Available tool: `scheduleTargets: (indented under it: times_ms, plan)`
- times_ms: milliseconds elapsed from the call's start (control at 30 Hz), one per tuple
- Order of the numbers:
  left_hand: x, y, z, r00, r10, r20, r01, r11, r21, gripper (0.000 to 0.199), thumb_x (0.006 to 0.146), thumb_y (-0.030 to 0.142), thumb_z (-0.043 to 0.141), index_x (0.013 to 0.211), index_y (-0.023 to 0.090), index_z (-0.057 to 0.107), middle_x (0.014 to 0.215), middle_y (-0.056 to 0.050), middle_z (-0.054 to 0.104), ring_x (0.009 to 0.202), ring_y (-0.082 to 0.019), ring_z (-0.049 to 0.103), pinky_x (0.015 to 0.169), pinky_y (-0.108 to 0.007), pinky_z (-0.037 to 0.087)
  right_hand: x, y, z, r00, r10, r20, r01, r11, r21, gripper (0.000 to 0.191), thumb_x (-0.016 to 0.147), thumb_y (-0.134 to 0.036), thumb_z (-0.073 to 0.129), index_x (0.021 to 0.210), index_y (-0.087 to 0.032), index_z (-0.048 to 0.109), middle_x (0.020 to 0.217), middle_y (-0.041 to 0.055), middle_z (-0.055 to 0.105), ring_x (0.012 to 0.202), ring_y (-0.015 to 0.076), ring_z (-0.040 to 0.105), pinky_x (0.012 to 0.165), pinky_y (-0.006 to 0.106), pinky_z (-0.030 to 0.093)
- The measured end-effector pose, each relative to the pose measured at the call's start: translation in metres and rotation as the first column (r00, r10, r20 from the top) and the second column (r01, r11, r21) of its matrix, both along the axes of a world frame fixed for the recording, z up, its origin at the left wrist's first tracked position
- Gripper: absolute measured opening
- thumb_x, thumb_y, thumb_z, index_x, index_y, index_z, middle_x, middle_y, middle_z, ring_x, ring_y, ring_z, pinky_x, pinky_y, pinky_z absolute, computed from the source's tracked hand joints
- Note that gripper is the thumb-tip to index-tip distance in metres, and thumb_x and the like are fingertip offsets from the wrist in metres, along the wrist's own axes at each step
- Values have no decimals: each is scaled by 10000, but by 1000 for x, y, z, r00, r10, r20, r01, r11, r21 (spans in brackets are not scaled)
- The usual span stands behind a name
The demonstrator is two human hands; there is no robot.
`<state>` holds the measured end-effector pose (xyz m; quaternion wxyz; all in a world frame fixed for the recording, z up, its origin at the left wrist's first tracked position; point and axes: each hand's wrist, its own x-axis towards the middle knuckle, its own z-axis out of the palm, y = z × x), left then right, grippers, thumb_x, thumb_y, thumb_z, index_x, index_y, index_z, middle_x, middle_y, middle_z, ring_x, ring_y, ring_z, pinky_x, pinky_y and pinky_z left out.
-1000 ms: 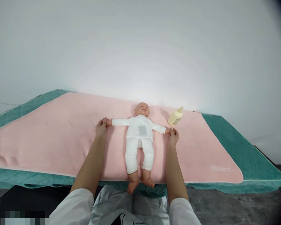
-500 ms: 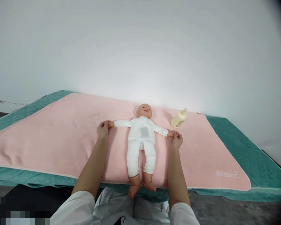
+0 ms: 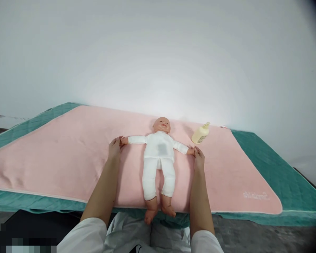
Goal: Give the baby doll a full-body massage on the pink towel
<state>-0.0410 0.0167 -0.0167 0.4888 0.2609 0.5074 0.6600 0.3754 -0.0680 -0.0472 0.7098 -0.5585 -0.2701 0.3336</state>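
Observation:
A baby doll [image 3: 159, 147] in a white cloth suit lies on its back, head toward the wall, arms stretched out to both sides. Its bare feet reach over the near edge of the bed. My left hand [image 3: 114, 147] is closed on the doll's hand at the left, fingers pinched round it. On the other side, my right hand [image 3: 199, 158] pinches the doll's other hand. Just beyond my right hand stands a pale yellow pump bottle [image 3: 200, 134] with dark lettering, apart from the doll.
A pink mat [image 3: 68, 151] lies under the doll over a green quilted bed cover [image 3: 274, 165]. A white wall [image 3: 158, 52] rises behind the bed. Something black [image 3: 37, 228] is below the bed's near edge at the left.
Both hands stay on the doll's hands, with only a very slight shift of the fingers and wrists. The doll and bottle stay in place.

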Motion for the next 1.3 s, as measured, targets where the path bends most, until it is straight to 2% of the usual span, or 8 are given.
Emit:
scheduleTargets:
  times_ms: [167, 433, 733, 1100, 1300]
  plan:
    - [3, -2, 6, 1000, 23, 16, -23, 999, -24, 132, 886, 166, 546, 908, 147, 675, 967, -104, 695, 857, -145, 674, 823, -291, 580, -3, -4, 4, 999, 36, -21, -36, 999, 17, 489, 700, -410, 726, 1114, -170, 624, 1131, 102, 694, 1082, 236, 646, 1014, 426, 483]
    - [5, -5, 9, 998, 44, 36, -44, 999, 4, 92, 855, 152, 594, 884, 146, 681, 945, -104, 695, 847, -154, 677, 841, -322, 574, -9, -4, 9, 998, -42, 46, 44, 998, -39, 397, 705, -387, 717, 1031, -178, 629, 1083, 79, 697, 1008, 204, 655, 915, 356, 518]
    - [6, -5, 9, 999, 48, -1, -48, 999, -1, 157, 883, 218, 547, 850, 132, 675, 940, -108, 693, 815, -154, 672, 831, -341, 573, -12, -4, 7, 979, -101, 179, 103, 995, -6, 368, 814, -485, 568, 956, -155, 648, 997, 97, 708, 955, 214, 647, 877, 379, 501]
    - [1, 0, 0, 1000, 15, 17, -15, 1000, 9, 201, 911, 205, 480, 875, 148, 669, 974, -115, 688, 840, -157, 670, 793, -304, 573, -9, -2, 3, 985, -81, 150, 89, 995, -51, 360, 815, -433, 549, 1085, -200, 604, 1048, 73, 695, 998, 200, 638, 917, 390, 486]
    - [0, 3, -5, 1000, 1, -1, -1, 1000, 7, 161, 900, 172, 506, 950, 173, 659, 1018, -104, 684, 878, -151, 671, 849, -309, 559, -10, -2, 6, 998, -49, 36, 49, 999, -7, 429, 786, -408, 618, 1164, -217, 552, 1075, 83, 694, 1061, 208, 633, 973, 426, 464]
